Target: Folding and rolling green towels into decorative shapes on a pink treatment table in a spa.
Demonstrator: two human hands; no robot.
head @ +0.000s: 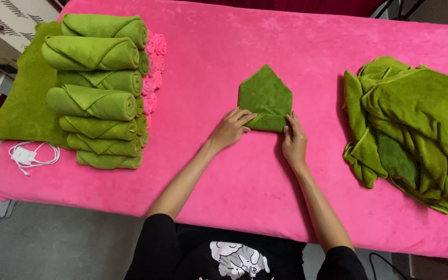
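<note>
A green towel [265, 93] lies on the pink table cover [224, 46], folded into a pointed house shape with its near edge rolled up. My left hand [230, 128] presses its fingertips on the left end of that roll. At the roll's right end, my right hand [293, 140] pinches the fabric with its fingers. Both forearms reach in from the bottom of the view.
Several rolled green towels [97, 78] are stacked at the left, on a flat green cloth [22, 109], with pink rolls [154, 67] behind them. A heap of loose green towels [416, 124] sits at the right. A white charger with cable [27, 154] lies near the left corner.
</note>
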